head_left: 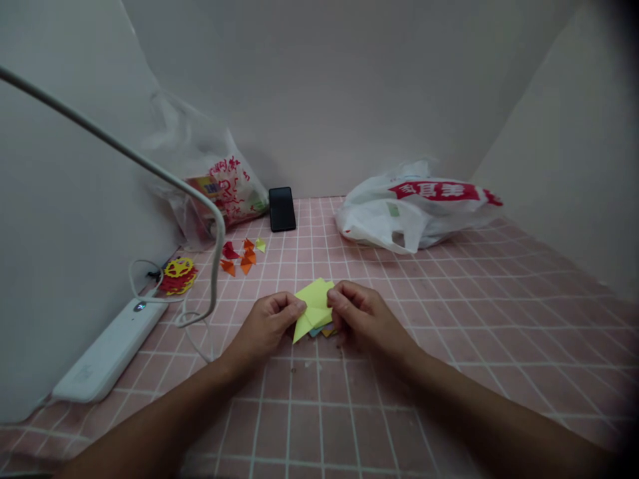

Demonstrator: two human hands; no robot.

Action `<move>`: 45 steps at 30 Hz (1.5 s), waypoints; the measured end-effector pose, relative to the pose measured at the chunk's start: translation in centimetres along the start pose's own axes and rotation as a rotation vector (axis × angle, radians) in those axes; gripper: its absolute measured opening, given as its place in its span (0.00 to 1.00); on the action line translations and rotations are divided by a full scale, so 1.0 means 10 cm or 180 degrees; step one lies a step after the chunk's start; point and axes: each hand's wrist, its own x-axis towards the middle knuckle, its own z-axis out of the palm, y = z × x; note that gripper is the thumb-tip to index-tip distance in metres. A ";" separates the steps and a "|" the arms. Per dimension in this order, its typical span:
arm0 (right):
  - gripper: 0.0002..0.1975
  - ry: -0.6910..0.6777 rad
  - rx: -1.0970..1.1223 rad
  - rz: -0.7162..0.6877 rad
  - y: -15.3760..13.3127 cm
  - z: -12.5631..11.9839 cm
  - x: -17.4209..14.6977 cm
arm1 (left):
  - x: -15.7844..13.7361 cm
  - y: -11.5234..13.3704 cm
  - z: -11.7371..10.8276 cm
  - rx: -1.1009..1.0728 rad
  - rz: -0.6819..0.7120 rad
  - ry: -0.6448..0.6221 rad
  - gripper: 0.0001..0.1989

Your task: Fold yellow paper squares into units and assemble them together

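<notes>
A yellow sheet of folding paper [315,297] with a creased lower flap is held between my two hands, just above the table. My left hand [272,319] pinches its left edge between thumb and forefinger. At the right edge, my right hand [362,313] has its thumb and fingers closed on the paper. Beneath it, corners of other coloured papers [327,329] show, blue and orange among them; the rest of them is hidden. Several small folded paper pieces [247,259], orange, red and yellow, lie farther back on the left.
Red and yellow cut-out shapes [178,276] are stacked at left, near a white power bank [112,349] with a cable. A grey bent rod [164,174] crosses the left side. Behind are a clear plastic bag [200,166], a black phone [282,209] and a white plastic bag [424,206].
</notes>
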 end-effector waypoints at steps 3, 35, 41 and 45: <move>0.16 -0.0437 0.0006 0.0243 0.02 0.03 -0.01 | -0.03 0.00 0.02 0.0140 0.0053 -0.0121 0.16; 0.13 -0.0650 0.0245 -0.0070 0.05 0.08 -0.04 | -0.07 0.01 0.02 0.0553 0.0761 -0.0243 0.12; 0.15 -0.0647 0.0428 -0.0023 0.05 0.07 -0.02 | -0.04 -0.07 0.03 -0.0352 0.0397 -0.0247 0.15; 0.16 -0.0759 0.0665 -0.0117 0.08 0.07 0.00 | -0.03 -0.09 0.07 -0.0892 0.0175 -0.0256 0.17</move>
